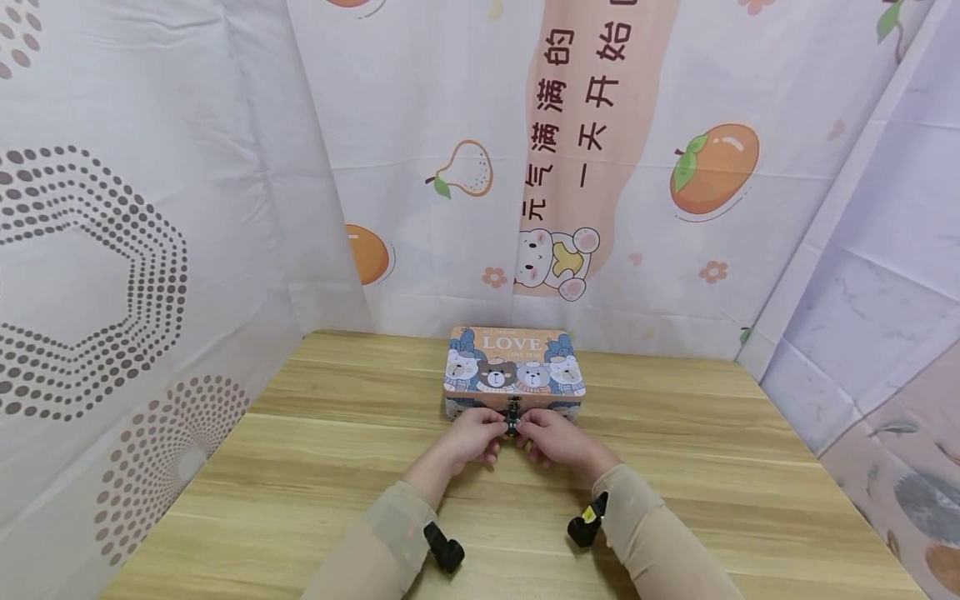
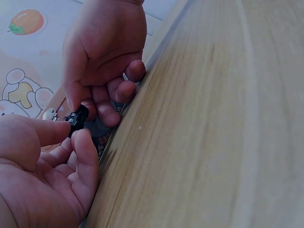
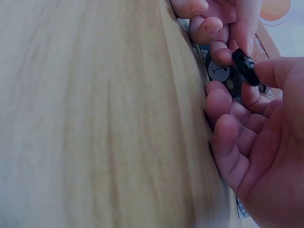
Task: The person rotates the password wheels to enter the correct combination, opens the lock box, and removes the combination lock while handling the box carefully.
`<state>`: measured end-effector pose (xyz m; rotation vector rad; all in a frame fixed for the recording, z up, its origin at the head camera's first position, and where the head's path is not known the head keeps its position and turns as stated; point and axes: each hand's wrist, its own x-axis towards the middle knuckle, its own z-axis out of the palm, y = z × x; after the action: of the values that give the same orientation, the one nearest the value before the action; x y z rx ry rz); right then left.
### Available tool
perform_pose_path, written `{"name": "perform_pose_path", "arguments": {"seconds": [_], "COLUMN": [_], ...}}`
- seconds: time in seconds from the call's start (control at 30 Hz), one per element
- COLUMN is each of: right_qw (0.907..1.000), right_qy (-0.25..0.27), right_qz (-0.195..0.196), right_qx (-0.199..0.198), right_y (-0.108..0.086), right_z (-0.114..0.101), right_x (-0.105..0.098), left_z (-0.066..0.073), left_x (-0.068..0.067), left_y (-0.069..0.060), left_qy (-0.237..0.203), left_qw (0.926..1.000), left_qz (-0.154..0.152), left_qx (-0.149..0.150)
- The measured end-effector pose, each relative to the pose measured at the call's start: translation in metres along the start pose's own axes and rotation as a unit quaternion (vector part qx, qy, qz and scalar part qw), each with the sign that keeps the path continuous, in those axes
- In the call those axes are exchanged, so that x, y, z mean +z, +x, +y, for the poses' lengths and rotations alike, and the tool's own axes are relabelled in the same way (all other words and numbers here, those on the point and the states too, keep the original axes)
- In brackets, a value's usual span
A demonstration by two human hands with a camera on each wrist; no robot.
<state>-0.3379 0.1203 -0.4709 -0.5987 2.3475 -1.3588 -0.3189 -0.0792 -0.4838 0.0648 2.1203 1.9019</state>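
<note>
A small black combination padlock (image 1: 513,422) hangs at the front latch (image 1: 514,403) of a tin box (image 1: 513,367) printed with cartoon bears and the word LOVE. My left hand (image 1: 474,435) pinches the padlock from the left between thumb and fingers. From the other side, my right hand (image 1: 553,437) pinches it too. In the left wrist view, small pale dials show on the black padlock (image 2: 78,120). The right wrist view shows the padlock (image 3: 245,68) between both hands' fingertips. The box lid is down. Fingers cover part of the box front.
The box stands near the back edge of a wood-grain table (image 1: 360,433). Behind it hangs a white curtain (image 1: 420,100) with fruit, bear and lettering prints. More patterned cloth hangs on both sides. A black camera mount (image 1: 446,550) is strapped to each wrist.
</note>
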Motion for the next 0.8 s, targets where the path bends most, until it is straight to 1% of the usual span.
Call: {"name": "perform_pose_path", "arguments": {"seconds": [0.2,0.5,0.8], "right_qw": [1.0000,0.9999,0.9999], "right_qy": [-0.002,0.005,0.011], "right_qz": [-0.004,-0.008,-0.010], "right_qx": [0.000,0.010,0.004], "right_y": [0.0001,0.0010,-0.0005], "right_z": [-0.0013,-0.0011,-0.0026], "right_x": [0.0002,0.0008,0.0003], "left_z": [-0.0002,-0.0013,-0.0014], "left_x": [0.0001,-0.0001,0.0001], "left_y": [-0.0001,0.0009,0.0010], "left_qy": [0.001,0.001,0.000], "left_qw": [1.0000,1.0000,1.0000], "left_qz": [0.000,0.002,0.001], "left_qx": [0.005,0.002,0.002]}}
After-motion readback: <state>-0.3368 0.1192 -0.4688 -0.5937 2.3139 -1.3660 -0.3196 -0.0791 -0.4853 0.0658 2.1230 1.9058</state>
